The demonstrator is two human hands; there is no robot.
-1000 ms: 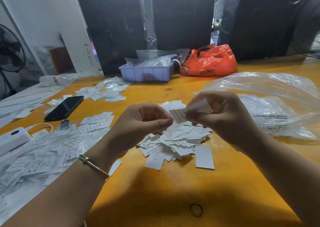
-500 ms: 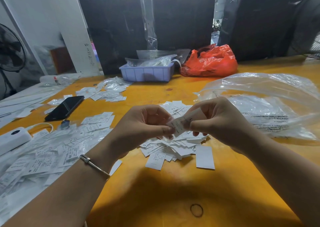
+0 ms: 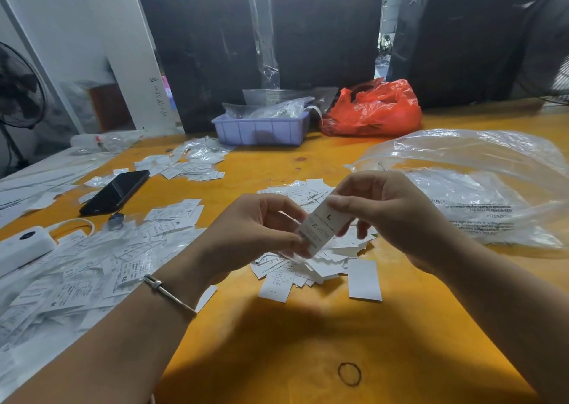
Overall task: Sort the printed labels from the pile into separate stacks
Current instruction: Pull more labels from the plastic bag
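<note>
A white printed label marked "L" is held above the central pile of labels on the yellow table. My left hand pinches its lower end. My right hand pinches its upper end. To the left spreads a wide heap of labels, some marked XS and M. A smaller group of labels lies further back on the left. One blank label lies apart at the pile's right edge.
A black phone and a white power bank lie at the left. A purple tray and red bag sit at the back. Large clear plastic bags lie at the right. A black rubber band lies near me.
My left hand closed in and took the lower end of the label that my right hand was holding; the label now faces me with its print showing.
</note>
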